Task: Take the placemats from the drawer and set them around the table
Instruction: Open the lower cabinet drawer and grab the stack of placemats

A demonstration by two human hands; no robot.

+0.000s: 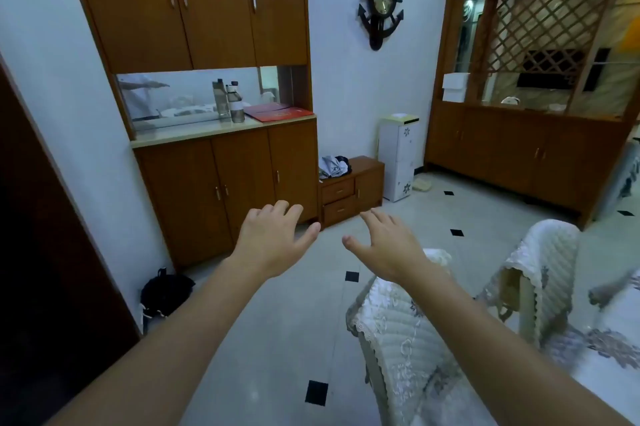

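Note:
My left hand (pixel 273 238) and my right hand (pixel 384 245) are stretched out in front of me at mid height, palms down, fingers spread, holding nothing. Beyond them a low wooden cabinet (pixel 367 183) with two shut drawers (pixel 337 200) stands against the far wall. No placemat is in sight. The table (pixel 595 377) with a flowered cloth lies at the lower right edge, past two chairs.
A tall wooden cupboard (pixel 221 176) with a counter holding bottles and a red folder fills the left wall. Two chairs with white quilted covers (pixel 408 332) stand at the right. A black bag (pixel 166 290) lies on the tiled floor. A white unit (pixel 398 158) stands beside the low cabinet.

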